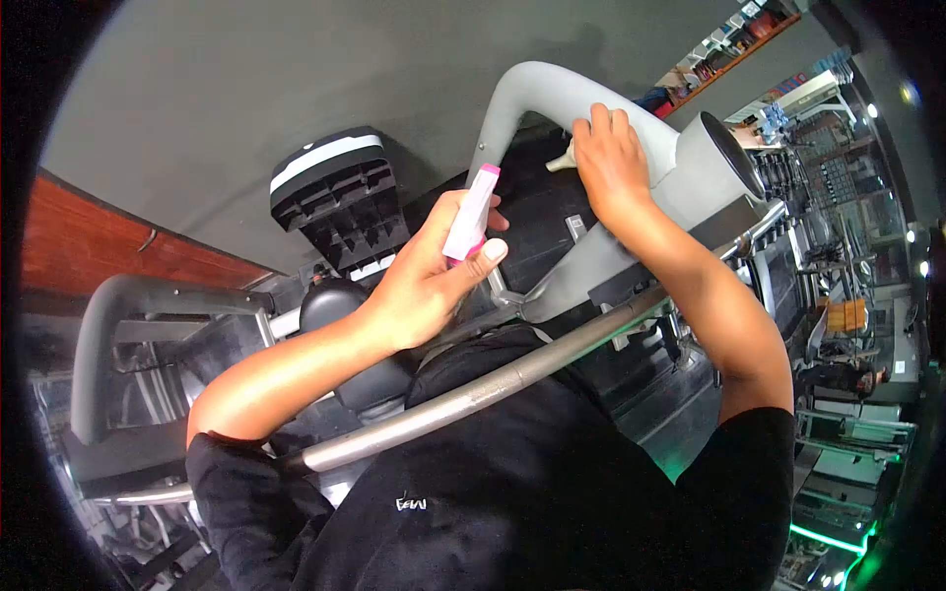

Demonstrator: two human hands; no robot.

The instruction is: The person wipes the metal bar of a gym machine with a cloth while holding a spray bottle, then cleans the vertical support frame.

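Observation:
My left hand [419,281] is closed around a small white bottle with a pink cap [471,212], held upright in front of a gym machine. My right hand [609,158] reaches further out and presses flat on the machine's curved grey frame tube [537,89]. A bit of pale cloth [562,160] shows under its fingers, mostly hidden by the hand. Both forearms rise from my black shirt [512,492] at the bottom of the view.
A chrome bar [473,394] crosses diagonally just in front of my chest. A black ribbed pad with a white stripe [340,197] sits to the left of the bottle. Another grey machine arm [118,305] stands at left. More gym equipment and shelves [838,197] fill the right side.

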